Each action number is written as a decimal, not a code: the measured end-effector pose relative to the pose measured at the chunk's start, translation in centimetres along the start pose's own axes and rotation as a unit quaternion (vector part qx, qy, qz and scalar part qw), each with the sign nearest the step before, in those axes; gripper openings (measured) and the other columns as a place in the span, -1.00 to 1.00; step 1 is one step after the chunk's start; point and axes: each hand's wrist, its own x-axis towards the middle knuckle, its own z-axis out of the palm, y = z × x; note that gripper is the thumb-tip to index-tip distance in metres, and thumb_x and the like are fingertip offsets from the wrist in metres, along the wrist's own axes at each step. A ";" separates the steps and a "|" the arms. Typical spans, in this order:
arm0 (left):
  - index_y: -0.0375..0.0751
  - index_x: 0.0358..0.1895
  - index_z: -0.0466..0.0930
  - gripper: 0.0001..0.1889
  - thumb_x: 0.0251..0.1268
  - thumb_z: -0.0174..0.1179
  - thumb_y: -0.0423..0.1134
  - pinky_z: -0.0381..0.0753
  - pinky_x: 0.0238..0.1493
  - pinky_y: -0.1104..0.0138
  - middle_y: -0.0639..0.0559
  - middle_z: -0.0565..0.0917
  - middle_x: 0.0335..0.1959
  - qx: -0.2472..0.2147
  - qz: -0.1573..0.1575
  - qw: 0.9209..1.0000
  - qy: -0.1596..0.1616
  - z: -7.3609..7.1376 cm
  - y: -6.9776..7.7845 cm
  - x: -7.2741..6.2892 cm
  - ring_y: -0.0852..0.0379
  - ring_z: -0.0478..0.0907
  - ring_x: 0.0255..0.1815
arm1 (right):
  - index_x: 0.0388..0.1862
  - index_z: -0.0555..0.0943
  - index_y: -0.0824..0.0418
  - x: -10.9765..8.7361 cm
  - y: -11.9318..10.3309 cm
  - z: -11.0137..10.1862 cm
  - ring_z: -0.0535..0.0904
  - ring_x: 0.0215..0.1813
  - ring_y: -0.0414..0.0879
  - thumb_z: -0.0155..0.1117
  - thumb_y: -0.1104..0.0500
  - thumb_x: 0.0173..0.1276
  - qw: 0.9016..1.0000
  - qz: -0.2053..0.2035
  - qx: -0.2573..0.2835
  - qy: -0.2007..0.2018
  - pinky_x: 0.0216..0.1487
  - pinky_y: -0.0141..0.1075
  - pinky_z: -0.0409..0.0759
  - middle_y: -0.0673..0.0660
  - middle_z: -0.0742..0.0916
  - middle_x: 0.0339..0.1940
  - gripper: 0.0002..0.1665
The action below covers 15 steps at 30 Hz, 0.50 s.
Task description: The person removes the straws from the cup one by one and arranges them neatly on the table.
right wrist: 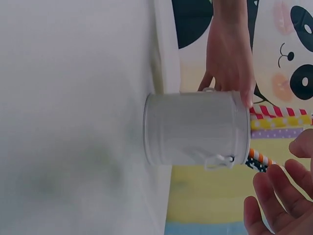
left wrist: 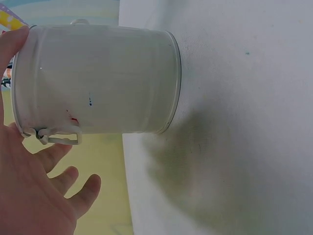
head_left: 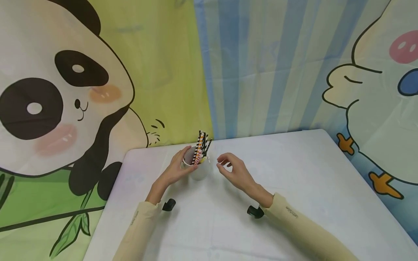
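A small white pail [head_left: 200, 173] with side lugs stands upright near the table's back edge. Patterned paper straws [head_left: 200, 149] stick up out of it, striped and dotted in black, orange, red, yellow and purple. My left hand [head_left: 176, 166] spans the pail's mouth and holds it by the rim; in the left wrist view the thumb lies at the rim while the other fingers spread beside a lug. To the pail's right, my right hand [head_left: 236, 172] hovers with loosely bent fingers and nothing in them. In the right wrist view its fingers [right wrist: 266, 191] are close to the straw tops.
A white cloth covers the table [head_left: 294, 174]. Behind it hangs a printed backdrop [head_left: 169, 72] with a panda at left and a white bird-like figure at right. Black wrist devices [head_left: 255, 211] sit by both cuffs.
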 end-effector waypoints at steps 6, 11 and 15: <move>0.33 0.61 -0.07 -0.03 0.20 0.28 0.32 0.06 0.49 -0.29 -0.05 0.06 0.63 0.001 0.001 1.000 0.003 0.0 -0.1 0.2 -0.13 -0.07 0.65 | -0.02 0.63 0.17 0.4 -0.6 1.5 0.66 -0.06 -0.09 0.30 0.16 0.44 1.000 -0.008 0.010 -0.017 -0.06 0.02 0.66 0.02 0.71 -0.08 -0.81; 0.28 0.62 -0.05 -0.02 0.20 0.28 0.32 0.06 0.48 -0.30 -0.04 0.07 0.63 0.003 0.003 1.000 0.005 0.1 -0.2 0.3 -0.14 -0.06 0.65 | 0.03 0.62 0.22 0.7 -0.7 2.7 0.67 -0.06 -0.03 0.29 0.17 0.45 1.000 -0.006 0.018 -0.019 -0.08 0.06 0.65 0.07 0.71 -0.06 -0.76; 0.25 0.62 -0.06 -0.01 0.20 0.28 0.32 0.09 0.47 -0.30 -0.09 0.09 0.62 0.000 0.006 1.000 0.005 0.2 -0.2 0.3 -0.17 -0.03 0.63 | 0.04 0.61 0.24 1.1 -0.8 3.5 0.67 -0.07 0.02 0.29 0.16 0.45 1.000 -0.007 0.021 -0.011 -0.11 0.06 0.65 0.10 0.71 -0.05 -0.74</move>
